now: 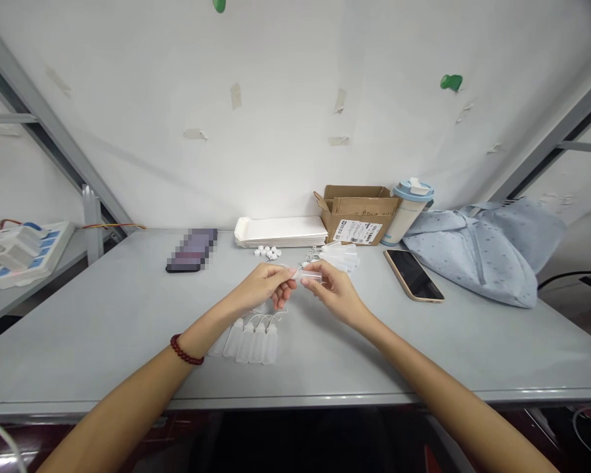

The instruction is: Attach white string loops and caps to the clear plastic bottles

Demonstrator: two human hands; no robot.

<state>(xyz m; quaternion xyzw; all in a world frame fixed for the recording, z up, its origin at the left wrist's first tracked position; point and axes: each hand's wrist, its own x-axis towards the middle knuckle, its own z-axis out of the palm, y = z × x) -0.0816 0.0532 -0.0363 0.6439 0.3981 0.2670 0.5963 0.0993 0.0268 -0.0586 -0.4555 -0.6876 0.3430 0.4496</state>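
Observation:
My right hand [332, 289] is closed around a small translucent plastic bottle [311, 277], held nearly level above the table. My left hand [266, 286] pinches at the bottle's left end, where a thin white cord shows between the hands; the fingers partly hide that end. Below my left hand, several like bottles [259, 345] with white cords lie side by side on the table. Behind my right hand is a loose bunch of more translucent bottles [342, 255]. A small heap of white caps [267, 252] sits beyond my left hand.
Along the wall stand a stack of white boxes [283, 231], an open cardboard box [362, 220] and a lidded cup [404, 213]. To the right lie a phone [414, 276] and a light blue bag [467, 256]. A blurred dark phone-like object [192, 251] lies left on the grey table [128, 315].

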